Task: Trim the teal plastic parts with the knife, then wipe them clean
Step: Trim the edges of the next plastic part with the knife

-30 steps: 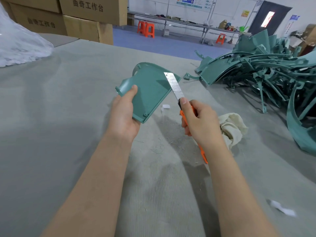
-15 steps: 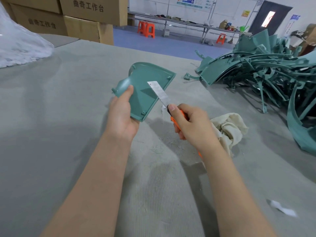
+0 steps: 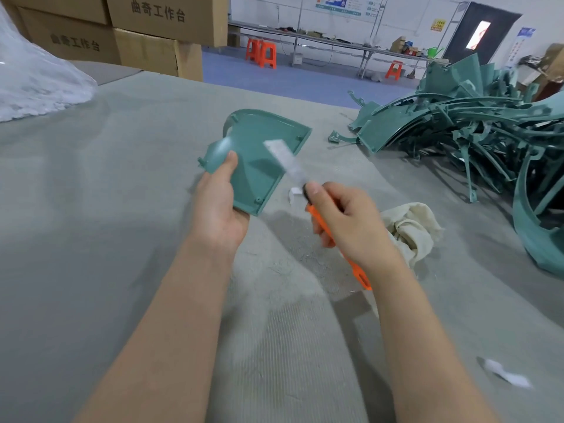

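Since the knife just slid down the teal part, trimming's still going; left hand clamps it, right hand fingers wrap the handle, rag untouched.

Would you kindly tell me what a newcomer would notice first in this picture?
First, the teal part gripped in the left hand at centre, with the orange-handled knife in the right hand, its blurred blade crossing the part. Next, the tangled pile of teal parts at the right, a cream cloth lying near it.
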The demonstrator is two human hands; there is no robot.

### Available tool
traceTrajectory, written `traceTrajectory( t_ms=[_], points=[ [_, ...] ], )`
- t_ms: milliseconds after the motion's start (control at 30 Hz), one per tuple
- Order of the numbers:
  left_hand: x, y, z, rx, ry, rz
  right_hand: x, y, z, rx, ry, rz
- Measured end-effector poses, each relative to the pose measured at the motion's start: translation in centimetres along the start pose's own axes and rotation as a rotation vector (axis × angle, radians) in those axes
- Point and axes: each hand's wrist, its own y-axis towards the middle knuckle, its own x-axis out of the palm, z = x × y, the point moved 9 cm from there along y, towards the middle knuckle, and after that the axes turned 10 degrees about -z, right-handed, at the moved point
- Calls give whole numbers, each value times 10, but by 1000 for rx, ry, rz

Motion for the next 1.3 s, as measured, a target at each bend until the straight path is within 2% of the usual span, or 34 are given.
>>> traceTrajectory(
  t_ms=[100,233,433,867,1100,1300],
  points=[
    [4,0,1,6,94,-33,-26,-5,9,52,82,246],
    [11,-2,2,13,141,-91,-36,-7,20,132,114,330],
    [15,-5,2,8,131,-108,-32,-5,20,155,18,299],
    [13,-6,2,-17,97,-97,-24,-7,15,102,152,233],
    [12,-3,-1,-19,102,-84,0,1,7,41,-17,66],
    [8,-1,0,9,-37,-42,12,3,-1,-38,-91,-12]
  ],
)
